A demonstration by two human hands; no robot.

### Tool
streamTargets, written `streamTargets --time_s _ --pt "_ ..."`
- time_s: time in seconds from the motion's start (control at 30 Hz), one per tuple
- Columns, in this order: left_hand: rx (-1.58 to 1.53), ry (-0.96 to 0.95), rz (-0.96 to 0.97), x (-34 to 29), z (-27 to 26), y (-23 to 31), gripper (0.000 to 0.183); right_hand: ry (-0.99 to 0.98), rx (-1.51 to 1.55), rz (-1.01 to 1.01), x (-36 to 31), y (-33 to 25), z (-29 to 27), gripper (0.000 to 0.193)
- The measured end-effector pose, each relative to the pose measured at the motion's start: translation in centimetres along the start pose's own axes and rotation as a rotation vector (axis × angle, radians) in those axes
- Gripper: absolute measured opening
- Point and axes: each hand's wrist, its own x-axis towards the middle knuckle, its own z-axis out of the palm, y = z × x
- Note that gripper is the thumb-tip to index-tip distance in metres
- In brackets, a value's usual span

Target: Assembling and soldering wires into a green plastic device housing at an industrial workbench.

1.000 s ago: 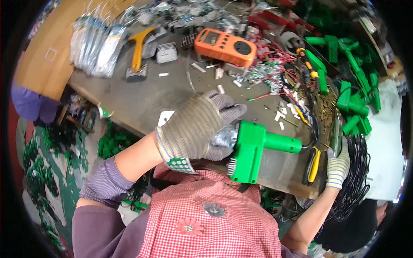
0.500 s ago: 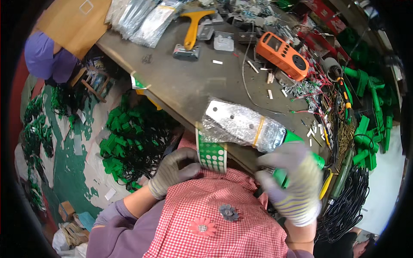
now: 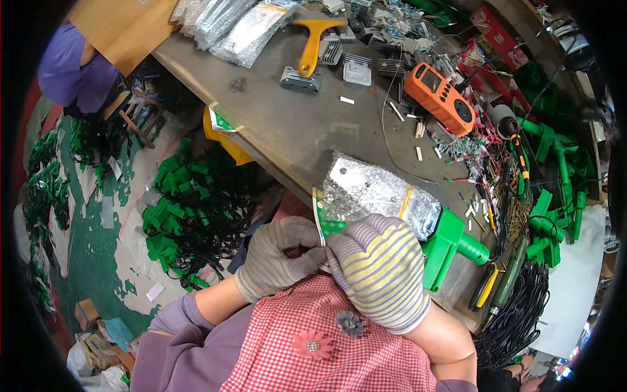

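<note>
Lengthwise rightward, bubble-wrapped plate (image 3: 382, 196)

Bubble-wrapped metal part (image 3: 382, 196) with green-white card, tilted at bench edge.

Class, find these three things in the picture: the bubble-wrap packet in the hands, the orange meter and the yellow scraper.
bubble-wrap packet (image 3: 375, 196), head view, middle of the wrap.
orange meter (image 3: 446, 98), head view, middle of its body.
yellow scraper (image 3: 312, 40), head view, on its handle.
</note>
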Motion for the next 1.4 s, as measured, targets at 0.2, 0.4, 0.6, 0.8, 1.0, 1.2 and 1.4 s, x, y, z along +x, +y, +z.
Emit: streamTargets --time_s 0.2,0.4,0.6,0.8,1.0,1.2,1.4 --pt "0.137 -0.004 0.164 0.6 -0.2 0.1 0.017 0.134 0.083 0.064 0.3 0.7 1.2 0.012" --pt "0.191 -0.043 0.166 1.2 -0.4 0.3 0.012 0.270 0.260 0.148 -1.1 1.9 -0.6 0.018" --pt "0.391 -0.007 0.400 4.4 -3.0 2.4 0.009 0.697 0.216 0.448 -10.1 4.6 -3.1 0.021" --pt "0.647 -0.402 0.728 12.2 3.0 6.6 0.053 0.717 0.213 0.811 -14.5 5.5 -0.5 0.018" --pt "0.812 -0.630 0.553 14.2 7.2 4.6 0.075 0.780 0.172 0.600 -14.2 6.5 1.0 0.017" --pt "0.913 -0.601 0.501 14.0 7.8 4.2 0.075 0.766 0.181 0.566 -14.4 6.9 1.3 0.015" --pt "0.882 -0.573 0.443 13.7 7.4 4.5 0.074 0.402 0.592 0.313 -19.3 6.3 -2.9 0.015"
